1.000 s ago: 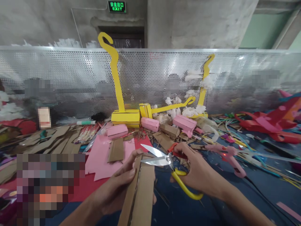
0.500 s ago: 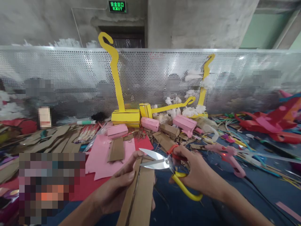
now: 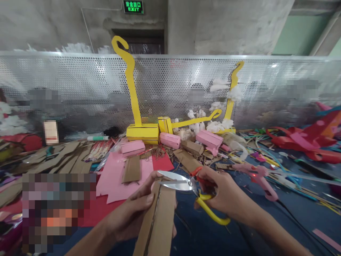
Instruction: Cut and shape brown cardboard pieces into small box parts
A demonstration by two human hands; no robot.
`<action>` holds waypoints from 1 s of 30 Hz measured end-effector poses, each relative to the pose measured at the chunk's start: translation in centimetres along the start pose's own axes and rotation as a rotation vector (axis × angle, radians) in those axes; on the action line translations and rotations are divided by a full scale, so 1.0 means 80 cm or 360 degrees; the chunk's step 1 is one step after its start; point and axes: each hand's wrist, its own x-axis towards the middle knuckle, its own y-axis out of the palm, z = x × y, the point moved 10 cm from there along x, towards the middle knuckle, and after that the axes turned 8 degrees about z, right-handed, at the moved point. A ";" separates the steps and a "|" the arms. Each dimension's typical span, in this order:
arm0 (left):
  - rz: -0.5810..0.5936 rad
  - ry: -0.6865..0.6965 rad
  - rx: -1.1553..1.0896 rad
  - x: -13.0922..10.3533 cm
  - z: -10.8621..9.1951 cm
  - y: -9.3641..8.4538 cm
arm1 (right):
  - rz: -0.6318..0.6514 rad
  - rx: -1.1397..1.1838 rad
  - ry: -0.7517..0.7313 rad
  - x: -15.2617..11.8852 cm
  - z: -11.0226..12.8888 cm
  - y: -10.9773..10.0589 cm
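My left hand (image 3: 135, 209) is closed round a long piece of folded cardboard (image 3: 161, 217), with its far end pointing away from me. A dark gap runs along the cardboard's length. My right hand (image 3: 218, 192) grips a pair of scissors (image 3: 183, 184) with one red and one yellow handle. The blades are nearly together and lie across the far end of the cardboard, close to my left fingertips. Beyond my left hand, a short cardboard piece (image 3: 132, 169) rests on pink paper (image 3: 112, 181).
Yellow hooked shapes (image 3: 130, 89) and pink boxes (image 3: 209, 140) stand before a perforated metal screen (image 3: 165, 78). A pink glue gun (image 3: 263, 177) lies at the right, its cord trailing. Cardboard strips (image 3: 61, 154) are piled at the left, and red paper shapes (image 3: 306, 142) at the far right.
The scissor blades have closed from wide apart to almost together at the cardboard's end. My left hand and the cardboard have hardly moved.
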 end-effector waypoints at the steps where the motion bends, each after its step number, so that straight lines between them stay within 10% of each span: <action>1: -0.0007 -0.0004 0.0002 0.000 0.000 -0.001 | -0.0003 0.0001 0.0001 0.000 -0.001 0.000; 30: -0.0044 -0.0075 0.0003 -0.004 -0.005 -0.013 | -0.0214 0.0004 0.0073 0.003 -0.033 -0.004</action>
